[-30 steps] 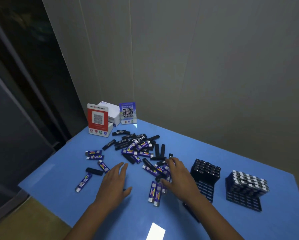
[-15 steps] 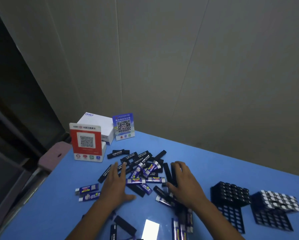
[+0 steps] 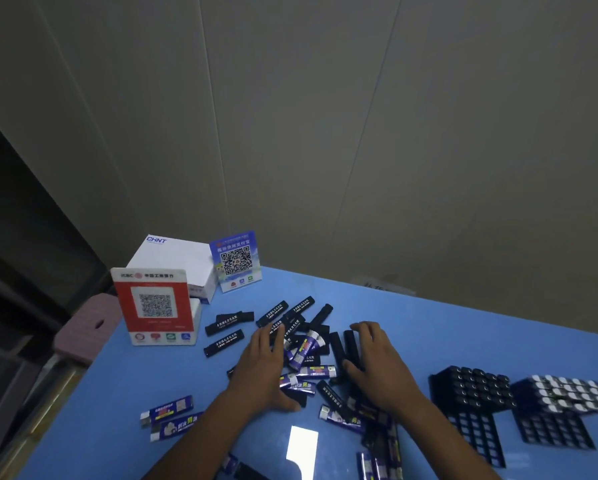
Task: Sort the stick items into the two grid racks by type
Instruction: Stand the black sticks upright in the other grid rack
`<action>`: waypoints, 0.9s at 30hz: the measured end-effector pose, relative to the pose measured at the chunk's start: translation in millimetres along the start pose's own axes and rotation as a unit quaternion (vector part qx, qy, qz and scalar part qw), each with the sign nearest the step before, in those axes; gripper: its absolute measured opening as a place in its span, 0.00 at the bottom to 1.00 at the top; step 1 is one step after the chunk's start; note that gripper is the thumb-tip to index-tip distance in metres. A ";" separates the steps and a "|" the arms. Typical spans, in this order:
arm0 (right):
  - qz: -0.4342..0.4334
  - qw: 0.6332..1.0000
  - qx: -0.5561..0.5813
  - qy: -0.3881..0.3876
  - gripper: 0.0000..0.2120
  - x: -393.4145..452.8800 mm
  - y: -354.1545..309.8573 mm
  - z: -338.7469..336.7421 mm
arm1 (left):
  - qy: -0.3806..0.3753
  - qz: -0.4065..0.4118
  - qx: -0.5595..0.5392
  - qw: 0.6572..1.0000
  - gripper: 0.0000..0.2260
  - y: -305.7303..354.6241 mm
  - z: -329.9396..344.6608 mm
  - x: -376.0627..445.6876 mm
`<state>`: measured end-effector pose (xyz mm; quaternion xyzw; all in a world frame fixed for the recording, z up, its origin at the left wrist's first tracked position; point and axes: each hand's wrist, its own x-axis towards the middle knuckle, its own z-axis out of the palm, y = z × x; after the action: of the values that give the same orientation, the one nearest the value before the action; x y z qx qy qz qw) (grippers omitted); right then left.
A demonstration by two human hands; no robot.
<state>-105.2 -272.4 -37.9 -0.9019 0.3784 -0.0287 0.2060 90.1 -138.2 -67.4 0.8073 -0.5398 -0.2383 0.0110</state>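
- Grey wall panels rise behind a blue table [image 3: 446, 341] in the head view, with a dark doorway and a pink stool [image 3: 86, 330] at the left edge.
- Both of a person's bare hands lie palm-down on a loose pile of stick items [image 3: 308, 355] spread across the middle of the table.
- Left hand [image 3: 262, 368]: fingers straight and flat, pressing on the near-left side of the pile, thumb stretched out along the tabletop; it grasps nothing.
- Right hand [image 3: 377, 365]: fingers slightly bent over two black sticks [image 3: 342, 344] lying side by side, thumb against the pile; whether it is gripping them or only resting on them cannot be told.
- Black sticks with white lettering [image 3: 224, 341] fan out at the far side of the pile; purple-labelled sticks [image 3: 167, 408] lie apart near the left front edge, and more sit at the bottom of the frame.
- Two black grid racks stand well to the right of the pile, each tilted against a flat grid base: the nearer rack [image 3: 470, 386] holds dark-ended sticks, the farther rack [image 3: 564, 393] holds white-capped ones.
- At the table's far left corner, a red QR-code stand [image 3: 153, 303] leans in front of a white box [image 3: 176, 261], with a blue QR-code stand [image 3: 236, 261] just beside it.
- A bright patch of reflected light [image 3: 302, 445] shows on the table between the forearms.
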 end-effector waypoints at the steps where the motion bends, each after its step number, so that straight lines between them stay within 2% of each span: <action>1: 0.002 1.000 0.001 0.001 0.26 1.1 -0.4 0.0 | 0.003 0.002 0.012 1.000 0.63 0.6 -1.0 2.2; 6: 0.013 1.000 0.011 0.005 0.27 4.0 2.6 0.7 | 0.028 0.029 0.088 0.995 0.58 2.7 -5.0 8.2; 11: 0.022 0.999 0.020 0.015 0.28 1.5 10.4 -2.1 | 0.000 0.037 0.088 0.995 0.61 7.8 -6.3 16.7; 15: 0.024 0.999 0.022 0.017 0.28 -2.4 13.9 -3.2 | -0.001 0.042 0.113 0.993 0.58 11.2 -10.7 21.8; 20: 0.024 0.999 0.024 0.023 0.27 -3.2 15.9 -4.7 | 0.004 0.024 0.110 0.994 0.51 18.0 -16.4 24.6; 27: 0.024 0.999 0.028 0.025 0.27 -4.4 17.9 -5.7 | -0.016 -0.018 0.102 0.994 0.51 24.8 -12.6 26.3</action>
<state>-121.5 -282.6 -39.3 -0.8856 0.4038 -0.0569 0.2222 81.6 -174.6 -59.3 0.8101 -0.5465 -0.1946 -0.0845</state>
